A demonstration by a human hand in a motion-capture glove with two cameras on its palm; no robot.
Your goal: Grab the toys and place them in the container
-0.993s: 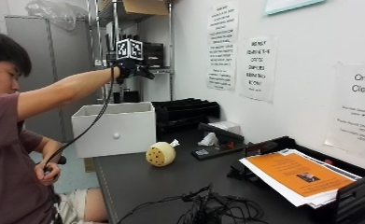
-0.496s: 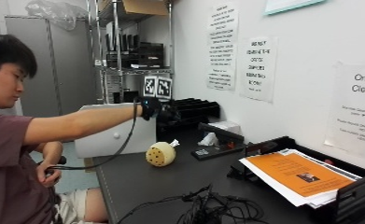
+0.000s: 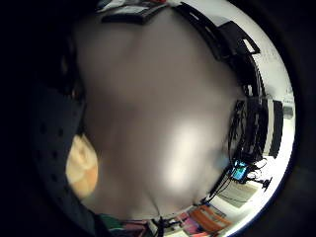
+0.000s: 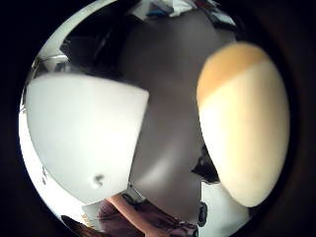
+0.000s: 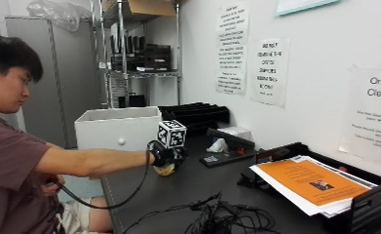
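Here your right hand [image 5: 166, 157] sits over the tan toy [image 5: 165, 169] on the dark table [image 5: 196, 187]; its fingers' grip can't be told. The white container [image 5: 117, 127] stands just behind, paper trays [image 5: 371, 207] along the wall.

Maroon tee, black glove, short dark hair.

The person [image 5: 11, 165] wears a short-sleeved maroon T-shirt with the forearm bare below the sleeve, and light-coloured shorts show at the lap. There's a small white earbud sitting in the ear, under short dark hair. The right hand [image 5: 166, 157] is covered in a black glove that ends at the wrist. In the little finger side palm view the glove [image 3: 57, 143] shows as dark fabric dotted with small perforations along the edge.
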